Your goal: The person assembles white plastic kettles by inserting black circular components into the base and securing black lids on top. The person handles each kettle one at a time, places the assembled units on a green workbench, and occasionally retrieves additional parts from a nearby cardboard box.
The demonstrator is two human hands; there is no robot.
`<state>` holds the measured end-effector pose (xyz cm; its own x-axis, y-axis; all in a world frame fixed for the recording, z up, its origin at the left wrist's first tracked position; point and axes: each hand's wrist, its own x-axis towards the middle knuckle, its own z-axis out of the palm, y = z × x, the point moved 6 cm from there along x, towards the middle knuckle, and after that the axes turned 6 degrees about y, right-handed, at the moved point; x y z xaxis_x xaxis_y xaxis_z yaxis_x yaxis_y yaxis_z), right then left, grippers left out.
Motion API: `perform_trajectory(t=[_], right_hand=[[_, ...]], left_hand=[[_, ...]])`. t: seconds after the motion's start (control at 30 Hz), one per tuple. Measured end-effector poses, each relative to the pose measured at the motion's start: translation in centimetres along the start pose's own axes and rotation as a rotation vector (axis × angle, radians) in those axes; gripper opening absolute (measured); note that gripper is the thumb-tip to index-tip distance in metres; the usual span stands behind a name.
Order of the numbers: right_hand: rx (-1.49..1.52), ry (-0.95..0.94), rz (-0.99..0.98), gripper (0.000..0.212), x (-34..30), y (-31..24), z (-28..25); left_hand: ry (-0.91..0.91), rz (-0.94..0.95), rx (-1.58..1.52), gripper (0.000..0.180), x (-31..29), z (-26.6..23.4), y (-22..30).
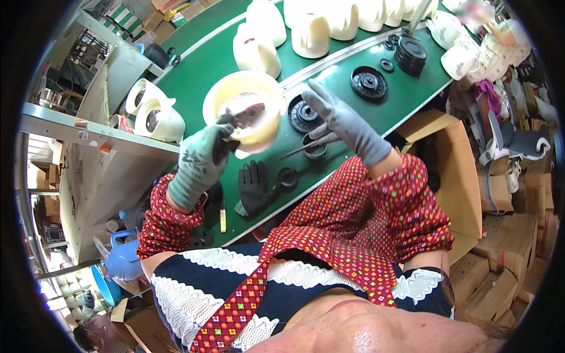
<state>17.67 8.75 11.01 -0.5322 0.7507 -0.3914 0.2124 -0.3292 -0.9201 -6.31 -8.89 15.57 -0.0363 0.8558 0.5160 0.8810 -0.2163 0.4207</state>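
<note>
My left hand (203, 154), in a grey-green work glove with dark fingertips, is closed on the near rim of a round cream plastic housing (216, 101). The housing is tipped so its hollow inside shows, with a blurred dark and whitish area in it. To its right, my right hand (347, 126), in a grey glove, has its fingers spread and nothing gripped. Below those fingers lie a black ridged disc (299, 117) and a small black ring (316, 150). A thin dark rod (292, 153) lies by the ring; whether they touch is unclear.
A black glove (253, 187) and a yellow-handled tool (223, 220) lie on the green bench (194, 82). Another black disc (369, 83) and a disc stack (410, 56) sit right. Several cream housings (310, 36) line the back. An open carton (459, 176) stands at right.
</note>
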Motion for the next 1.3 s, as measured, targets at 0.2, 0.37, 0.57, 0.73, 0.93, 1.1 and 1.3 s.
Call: perform_trajectory(t=[0.2, 0.37, 0.57, 0.73, 0.93, 1.1, 1.3], right_hand=[[0.201, -0.196, 0.087, 0.053, -3.4, 4.7, -2.6], [0.422, -0.068, -0.127, 0.058, -10.7, 8.1, -9.1], [0.760, -0.077, -0.083, 0.073, -13.0, 16.6, -14.4], [0.518, -0.120, 0.015, 0.061, -11.8, 11.2, -11.2], [-0.043, 0.057, -0.068, 0.064, -1.8, 6.8, -13.3], [-1.366, 0.705, -0.501, 0.051, 8.1, 10.7, -19.8], [-1.327, 0.532, -0.362, 0.025, 11.3, 14.9, -21.9]], left_hand=[[-0.327, 0.454, -0.035, 0.055, 0.1, 2.9, 10.1], [0.084, 0.115, -0.593, 0.054, 2.5, 5.2, 8.0], [-0.445, -0.570, -1.321, 0.072, -2.1, 20.2, 2.9], [-0.693, -0.623, -1.420, 0.074, -4.4, 21.9, 6.3], [-0.521, -0.753, -1.438, 0.071, -3.9, 23.8, 2.6], [-0.381, -0.899, -1.403, 0.070, -4.8, 23.2, 0.5], [-0.240, -1.073, -1.347, 0.068, -8.1, 21.9, -1.6]])
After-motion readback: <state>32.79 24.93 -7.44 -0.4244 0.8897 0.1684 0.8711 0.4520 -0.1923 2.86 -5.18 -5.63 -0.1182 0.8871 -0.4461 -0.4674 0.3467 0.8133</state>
